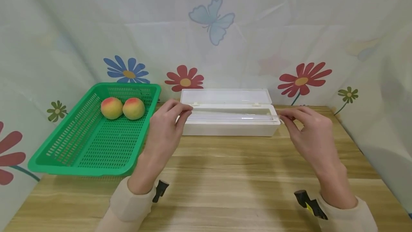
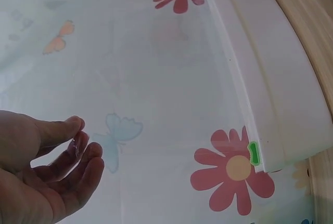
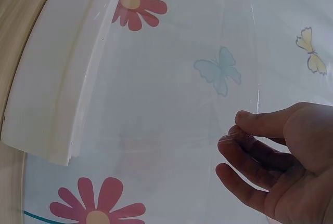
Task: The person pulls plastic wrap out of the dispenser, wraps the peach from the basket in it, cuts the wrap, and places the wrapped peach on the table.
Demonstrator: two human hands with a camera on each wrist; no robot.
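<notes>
Left hand point(image 1: 167, 124): pinches clear film point(image 3: 171, 143) — spanning toward 3 o'clock
Right hand point(image 1: 310, 135): pinches it — toward 9 o'clock
Film: see-through, edges faint

Left hand point(image 1: 165, 131) pinching, right hand point(image 1: 313, 135) matching it: thumbs point(image 2: 57, 131) against fingers point(image 3: 247, 161), both wrists point(image 1: 141, 179) sitting lower, well behind them!

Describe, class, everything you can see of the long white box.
The white box looks plastic. Its pale lid stands open at the back, and a clear roll lies inside. It rests crosswise on the wooden table, before the flowered backdrop. A small green piece shows on its edge. Thin clear film seems to run from the box to the left hand and right hand.
</notes>
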